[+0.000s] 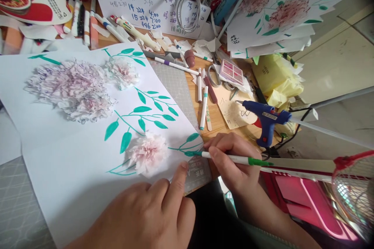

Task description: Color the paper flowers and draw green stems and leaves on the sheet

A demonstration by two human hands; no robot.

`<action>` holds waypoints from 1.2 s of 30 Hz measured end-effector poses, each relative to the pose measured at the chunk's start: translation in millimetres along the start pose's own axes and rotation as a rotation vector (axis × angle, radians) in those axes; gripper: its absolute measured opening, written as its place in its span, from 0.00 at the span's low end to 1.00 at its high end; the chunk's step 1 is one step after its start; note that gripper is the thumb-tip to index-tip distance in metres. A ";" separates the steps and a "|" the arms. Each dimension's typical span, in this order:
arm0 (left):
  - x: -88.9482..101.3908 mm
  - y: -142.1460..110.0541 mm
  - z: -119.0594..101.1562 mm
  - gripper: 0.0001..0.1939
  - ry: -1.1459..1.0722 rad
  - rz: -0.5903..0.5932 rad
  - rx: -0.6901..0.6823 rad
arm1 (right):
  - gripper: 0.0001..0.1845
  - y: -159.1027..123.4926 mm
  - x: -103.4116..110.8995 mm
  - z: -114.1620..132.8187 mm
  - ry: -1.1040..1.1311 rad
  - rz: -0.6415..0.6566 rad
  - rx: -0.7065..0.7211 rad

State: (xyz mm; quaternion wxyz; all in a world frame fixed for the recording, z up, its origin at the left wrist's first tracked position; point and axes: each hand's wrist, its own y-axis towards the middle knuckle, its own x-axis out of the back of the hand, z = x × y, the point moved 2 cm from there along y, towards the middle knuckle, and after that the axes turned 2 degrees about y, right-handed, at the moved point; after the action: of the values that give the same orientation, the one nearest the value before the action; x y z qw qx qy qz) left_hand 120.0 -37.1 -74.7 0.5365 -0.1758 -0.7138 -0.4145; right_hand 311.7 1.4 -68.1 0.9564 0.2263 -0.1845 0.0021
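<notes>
My right hand grips a white marker with a green end. Its tip rests on a green leaf at the right edge of the white paper. With the index finger stretched out, my left hand lies on the paper's lower edge, the other fingers loosely bent and holding nothing. Just above it sits a pale pink ruffled paper flower. Larger lilac-tinted flowers and a small whitish one are on the upper part. Green stems and leaves are drawn between them.
A grey cutting mat lies under the paper. Beyond it are loose markers, paper scraps, scissors and a pink palette. A blue glue gun stands right of my right hand. Finished flower sheets lean at the back right.
</notes>
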 end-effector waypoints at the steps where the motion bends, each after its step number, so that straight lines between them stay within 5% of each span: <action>1: -0.2 0.3 0.2 0.07 0.002 -0.003 0.001 | 0.10 -0.1 0.7 -0.1 0.006 -0.019 -0.005; 18: 0.5 -3.8 -2.1 0.08 -0.005 -0.015 0.008 | 0.10 2.2 -1.2 2.0 0.010 0.054 0.040; 24: -0.8 -4.6 -1.9 0.08 0.007 0.015 -0.002 | 0.11 -3.6 0.6 -8.9 0.167 -0.212 -0.039; 30: -3.7 -3.6 -2.0 0.08 0.006 0.016 -0.001 | 0.09 -1.8 1.0 -3.1 0.053 -0.015 -0.038; 36: -3.4 -2.8 0.0 0.08 0.006 0.000 -0.010 | 0.11 -3.4 3.8 -5.5 0.013 -0.115 -0.089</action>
State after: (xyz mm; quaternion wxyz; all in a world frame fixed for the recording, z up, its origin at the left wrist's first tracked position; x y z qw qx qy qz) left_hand 119.2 -38.1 -78.9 0.5380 -0.1771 -0.7100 -0.4184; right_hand 317.5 0.4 -72.8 0.9652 0.1937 -0.1651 -0.0595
